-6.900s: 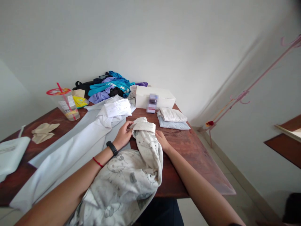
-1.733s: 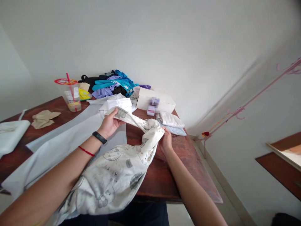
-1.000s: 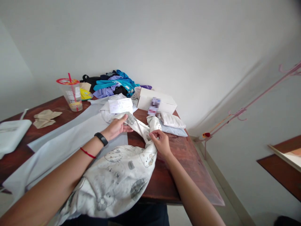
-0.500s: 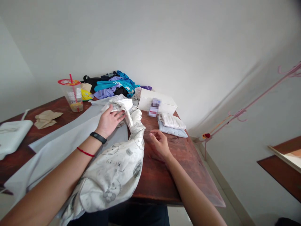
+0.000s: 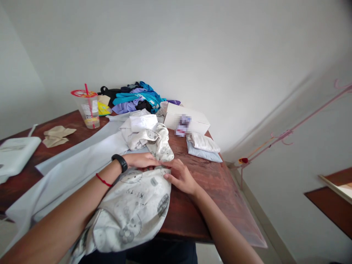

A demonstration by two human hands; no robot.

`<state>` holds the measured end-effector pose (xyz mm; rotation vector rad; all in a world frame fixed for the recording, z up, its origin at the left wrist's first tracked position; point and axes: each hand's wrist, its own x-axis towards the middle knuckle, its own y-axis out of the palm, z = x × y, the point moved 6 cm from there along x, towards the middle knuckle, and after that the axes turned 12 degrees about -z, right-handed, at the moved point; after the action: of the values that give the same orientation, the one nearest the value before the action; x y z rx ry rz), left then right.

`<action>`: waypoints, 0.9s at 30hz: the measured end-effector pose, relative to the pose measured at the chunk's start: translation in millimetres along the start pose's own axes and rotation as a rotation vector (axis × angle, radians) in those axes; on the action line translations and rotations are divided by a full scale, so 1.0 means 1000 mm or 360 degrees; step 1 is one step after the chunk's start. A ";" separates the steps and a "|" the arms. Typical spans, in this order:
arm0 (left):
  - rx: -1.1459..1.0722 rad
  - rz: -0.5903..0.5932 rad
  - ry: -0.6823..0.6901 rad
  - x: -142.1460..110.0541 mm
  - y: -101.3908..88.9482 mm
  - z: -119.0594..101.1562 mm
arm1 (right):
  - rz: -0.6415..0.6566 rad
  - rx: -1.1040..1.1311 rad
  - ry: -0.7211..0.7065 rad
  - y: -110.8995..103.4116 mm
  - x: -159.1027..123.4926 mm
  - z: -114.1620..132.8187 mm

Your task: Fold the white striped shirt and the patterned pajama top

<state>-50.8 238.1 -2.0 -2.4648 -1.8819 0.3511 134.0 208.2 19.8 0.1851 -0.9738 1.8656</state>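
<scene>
A white cloth with grey cartoon print (image 5: pixel 137 205) lies bunched across the front of the table and hangs over its edge towards my lap. My left hand (image 5: pixel 141 161), with a black band and a red string at the wrist, is closed on the cloth's narrowed middle from the left. From the right, my right hand (image 5: pixel 181 178) grips the same gathered part, thumb and fingers at its edge. The two hands meet at the fingertips. Some of the left fingers are hidden in the folds. Beyond the hands, the cloth's far end is crumpled beside a folded white piece (image 5: pixel 144 123).
Plain white fabric (image 5: pixel 90 157) spreads over the left of the dark wooden table (image 5: pixel 198 216). A plastic cup with straw (image 5: pixel 89 112), a clothes pile (image 5: pixel 137 97), a white box (image 5: pixel 189 115), folded cloths (image 5: pixel 205 143) and a white device (image 5: pixel 19 154) stand around. A pink rack (image 5: pixel 264 145) is right.
My left hand has come down and right from the cloth's far end to its narrow middle. My right hand has moved left from the bare table onto the cloth, and both now grip it.
</scene>
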 end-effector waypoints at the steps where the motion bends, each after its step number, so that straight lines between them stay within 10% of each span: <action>1: 0.0091 0.0130 -0.0018 -0.002 0.004 0.000 | 0.0025 -0.0002 0.0012 0.001 0.000 -0.002; 12: 0.0110 0.0890 0.0100 -0.027 0.019 -0.019 | 0.0001 0.0370 0.0460 0.007 -0.006 -0.030; 20: -0.0386 0.1219 -0.0315 -0.051 0.033 -0.031 | 0.0073 0.0417 0.0436 0.005 -0.005 -0.032; 27: -0.0582 0.1640 -0.0133 -0.052 0.065 -0.020 | -0.0389 0.0759 0.0668 0.001 0.000 -0.048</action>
<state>1.4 173.2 15.7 -3.5172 -0.5381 0.1007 146.6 241.4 -12.1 0.1770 -0.2023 1.7823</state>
